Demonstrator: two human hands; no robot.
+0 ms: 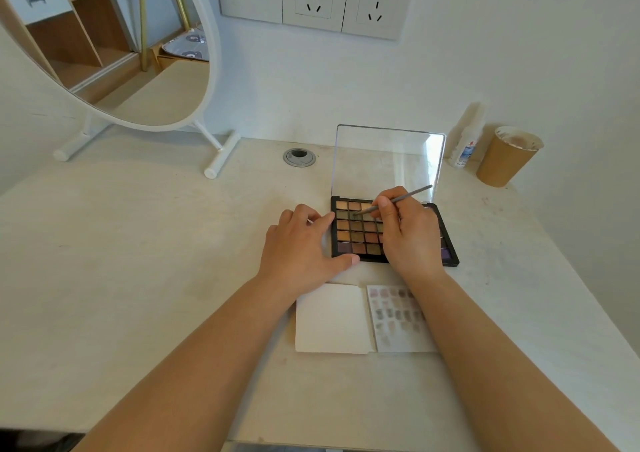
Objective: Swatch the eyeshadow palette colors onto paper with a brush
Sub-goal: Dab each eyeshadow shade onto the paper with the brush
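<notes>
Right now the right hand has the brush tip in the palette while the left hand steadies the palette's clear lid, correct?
Not quite. In the head view the left hand rests at the palette's left edge, not on the clear lid, which stands upright untouched. The rest holds: the right hand has the brush tip in the palette.

The upright clear lid (388, 160) walls off the palette's (349, 229) far side, with bottle (465, 146) and cup (507, 157) crowding the right.
</notes>
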